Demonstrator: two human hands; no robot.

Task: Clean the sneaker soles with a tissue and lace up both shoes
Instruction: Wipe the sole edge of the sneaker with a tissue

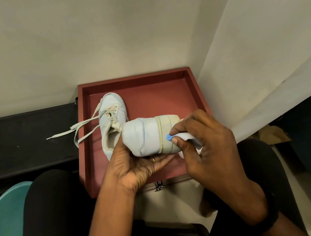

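Sneaker (pixel 145 136) at frame centre, sole facing right, gripped from below by left hand (pixel 136 167). Right hand (pixel 201 143) pinches tissue (pixel 187 136) against sole rim: wiping looks mid-way. Second sneaker (pixel 112 114) upper left in red tray (pixel 166 87), laces (pixel 82 127) loose, trailing left. Lacing apparently not started.

No text, brand, number or sign can be read in this view. The held sneaker (pixel 145 135), the second sneaker (pixel 112 112) lying in the red tray (pixel 134 78) and the tissue (pixel 186 135) show only plain surfaces, without any letters that I can make out.
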